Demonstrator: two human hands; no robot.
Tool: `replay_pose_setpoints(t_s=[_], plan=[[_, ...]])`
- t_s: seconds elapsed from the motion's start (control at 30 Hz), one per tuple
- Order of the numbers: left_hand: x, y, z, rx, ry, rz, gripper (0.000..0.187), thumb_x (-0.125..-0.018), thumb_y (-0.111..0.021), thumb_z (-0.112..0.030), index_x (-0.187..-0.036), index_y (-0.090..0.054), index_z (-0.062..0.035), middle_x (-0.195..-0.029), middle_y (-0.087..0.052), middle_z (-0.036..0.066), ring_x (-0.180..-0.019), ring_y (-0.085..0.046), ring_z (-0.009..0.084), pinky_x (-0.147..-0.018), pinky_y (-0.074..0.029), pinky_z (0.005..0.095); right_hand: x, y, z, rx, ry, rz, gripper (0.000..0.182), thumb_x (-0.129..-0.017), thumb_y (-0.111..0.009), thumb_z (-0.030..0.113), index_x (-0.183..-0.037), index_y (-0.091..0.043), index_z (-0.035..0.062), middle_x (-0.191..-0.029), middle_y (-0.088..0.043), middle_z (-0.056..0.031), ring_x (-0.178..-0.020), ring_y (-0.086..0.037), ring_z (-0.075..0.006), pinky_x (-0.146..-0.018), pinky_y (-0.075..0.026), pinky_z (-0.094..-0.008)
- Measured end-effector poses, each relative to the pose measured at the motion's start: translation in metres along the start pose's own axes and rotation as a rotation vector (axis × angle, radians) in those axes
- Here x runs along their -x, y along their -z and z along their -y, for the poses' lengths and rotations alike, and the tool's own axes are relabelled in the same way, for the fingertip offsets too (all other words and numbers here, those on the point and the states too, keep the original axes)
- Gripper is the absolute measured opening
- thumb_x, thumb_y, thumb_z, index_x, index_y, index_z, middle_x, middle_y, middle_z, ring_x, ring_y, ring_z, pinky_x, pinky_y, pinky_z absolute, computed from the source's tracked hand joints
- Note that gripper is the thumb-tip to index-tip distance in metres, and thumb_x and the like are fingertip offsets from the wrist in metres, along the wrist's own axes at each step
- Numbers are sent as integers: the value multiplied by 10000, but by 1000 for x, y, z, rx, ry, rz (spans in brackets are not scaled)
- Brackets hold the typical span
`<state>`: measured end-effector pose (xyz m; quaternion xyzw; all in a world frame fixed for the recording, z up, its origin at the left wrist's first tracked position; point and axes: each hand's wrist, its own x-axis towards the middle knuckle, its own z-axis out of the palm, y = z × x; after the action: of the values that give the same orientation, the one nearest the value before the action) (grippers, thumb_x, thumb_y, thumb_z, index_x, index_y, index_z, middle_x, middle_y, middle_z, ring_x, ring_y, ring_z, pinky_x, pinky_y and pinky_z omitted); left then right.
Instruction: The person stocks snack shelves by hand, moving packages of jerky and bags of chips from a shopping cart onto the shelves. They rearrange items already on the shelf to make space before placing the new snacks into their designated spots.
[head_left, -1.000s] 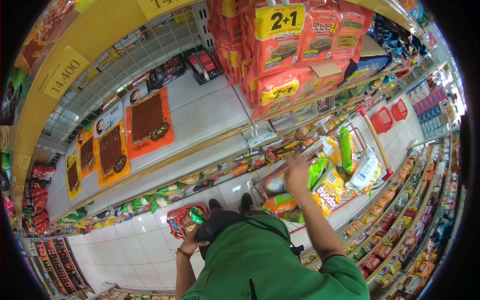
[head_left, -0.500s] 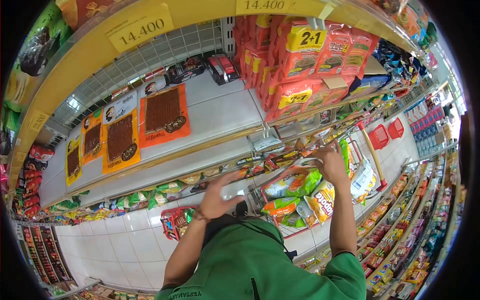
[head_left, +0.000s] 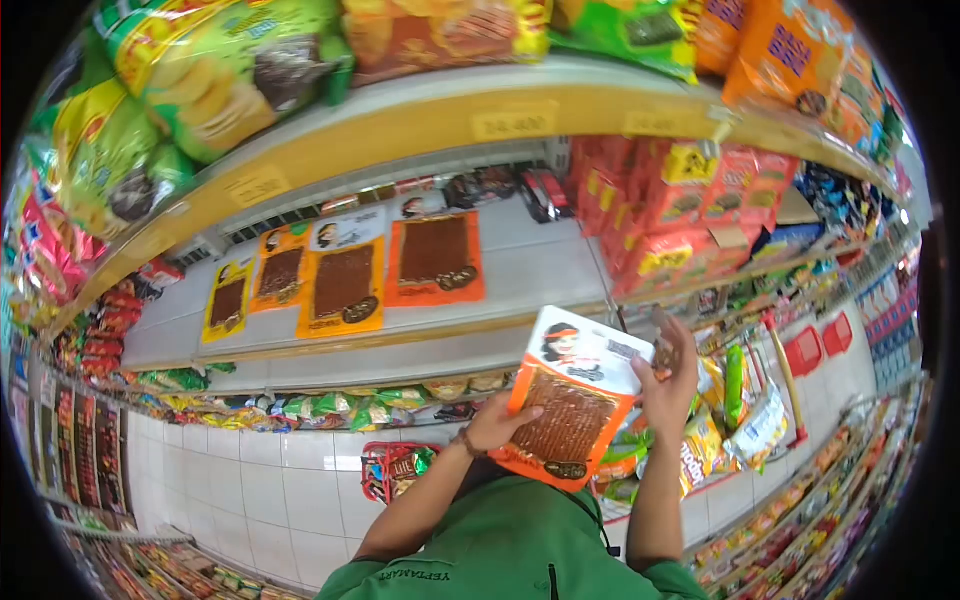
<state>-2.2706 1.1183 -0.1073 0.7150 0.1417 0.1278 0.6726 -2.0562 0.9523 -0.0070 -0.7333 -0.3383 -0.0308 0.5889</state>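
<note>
An orange and white snack packet, with a brown sheet showing on its front and a cartoon head at its top, is held in front of my body. My left hand grips its left edge, thumb lying on the front. At the upper right corner, my right hand closes on the white part. Something small and blurred shows by the right fingers; I cannot make it out. Several similar packets, including an orange one and a yellow-orange one, lie on the shelf ahead.
A shopping cart with snack bags stands at my right, behind the right forearm. A small red basket is on the floor to the left. Red packs are stacked on the shelf's right side. An upper shelf edge runs overhead.
Both hands, empty or reaching over the cart before, now hold the orange and white packet in front of me. The view has shifted, showing more of the upper shelf.
</note>
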Motion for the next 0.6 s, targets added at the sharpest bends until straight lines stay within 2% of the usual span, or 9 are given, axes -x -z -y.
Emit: replay_pose_setpoints(t_s=[0.03, 0.1, 0.17, 0.3, 0.37, 0.47, 0.53, 0.57, 0.6], plan=[[9, 4, 4, 214, 102, -71, 307, -964, -655, -143, -1223, -613, 17, -1096, -685, 60, -1008, -597, 123, -913, -483, 305, 17, -11, -10, -156, -87, -106, 780, -708, -828, 50, -1402, -473, 17, -1326, -584, -133, -1203, -573, -240, -1003, -452, -369], [23, 12, -1, 270, 17, -187, 323, -965, -649, -118, -1251, -593, 22, -1136, -675, 54, -1042, -595, 131, -939, -475, 311, 56, -26, -18, -488, -386, 135, 791, -749, -806, 17, -1434, -411, -14, -1386, -524, -146, -1255, -531, -227, -1038, -440, -374], [33, 21, -16, 312, -54, -296, 343, -965, -643, -93, -1280, -573, 26, -1176, -665, 48, -1076, -593, 139, -965, -468, 316, 74, -54, 19, -677, -279, 368, 701, -768, -795, -10, -1387, -467, -15, -1319, -583, -137, -1208, -568, -203, -998, -478, -364], [44, 40, -58, 75, -137, -385, 402, -965, -646, -100, -1332, -536, 19, -1224, -652, 70, -1129, -582, 145, -997, -453, 317, 87, -80, 17, -530, -389, 609, 606, -774, -783, -45, -1319, -518, -27, -1221, -642, -125, -1111, -623, -194, -952, -509, -353], [39, 51, -76, 23, -111, -398, 416, -978, -633, -125, -1350, -519, 20, -1226, -655, 89, -1132, -582, 154, -1003, -451, 327, 70, -91, 42, -474, -326, 470, 528, -772, -764, -85, -1253, -554, -30, -1143, -677, -114, -1034, -654, -190, -929, -519, -349], [19, 86, -93, 17, -150, -440, 383, -1028, -553, -226, -1327, -544, 12, -1232, -661, 132, -1135, -616, 210, -1001, -454, 340, 46, -100, 52, -472, -206, 363, 563, -781, -717, -123, -1294, -507, -30, -1194, -648, -112, -1084, -633, -190, -966, -495, -340], [-4, 126, -122, -304, -233, -447, 386, -1037, -493, -261, -1302, -591, 1, -1331, -616, 156, -1244, -575, 304, -1061, -430, 403, 27, -101, 63, -516, -190, 253, 585, -793, -674, -149, -1330, -478, -28, -1232, -626, -109, -1113, -613, -186, -988, -474, -331], [-22, 144, -122, -293, -243, -461, 386, -1037, -493, -261, -1302, -591, 1, -1331, -616, 156, -1244, -575, 304, -1061, -430, 403, 17, -101, 63, -507, -176, 265, 585, -793, -674, -149, -1330, -478, -28, -1232, -626, -109, -1113, -613, -186, -988, -474, -331], [-41, 166, -112, -662, -371, -460, 379, -1021, -508, -259, -1294, -605, -16, -1356, -597, 162, -1275, -539, 344, -1082, -410, 431, 6, -100, 62, -523, -197, 206, 585, -787, -677, -147, -1325, -483, -22, -1224, -626, -106, -1106, -611, -187, -987, -471, -334]])
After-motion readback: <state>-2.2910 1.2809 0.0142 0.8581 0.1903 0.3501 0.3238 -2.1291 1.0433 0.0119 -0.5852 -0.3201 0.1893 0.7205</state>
